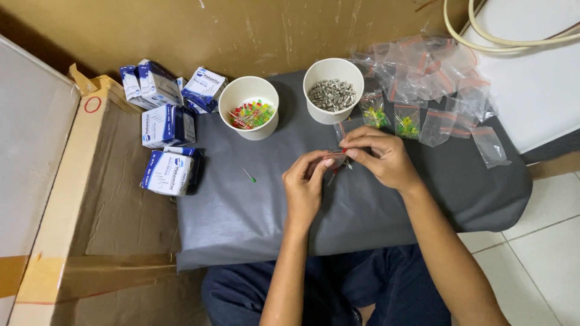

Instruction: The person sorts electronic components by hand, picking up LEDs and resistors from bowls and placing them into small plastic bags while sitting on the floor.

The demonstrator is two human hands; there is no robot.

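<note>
I am watching the left hand (304, 184) and right hand (377, 156), each grip pinching a small clear plastic zip bag with a red strip (336, 158) (wire legs poking out) over the grey tabletop's (241, 211) middle; sealing looks next.

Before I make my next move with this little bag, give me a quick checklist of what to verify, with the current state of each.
1. Small clear bag held by both the left hand and the right hand: ok.
2. Bag mouth open: cannot tell, fingers cover it.
3. Cup of coloured LEDs upright on the grey work surface, above the left hand: ok.
4. Cup of small metal parts upright: ok.
5. No loose parts on the surface: not ok, one green LED lies left of the hands.
6. Empty bags piled at the right: ok.
</note>
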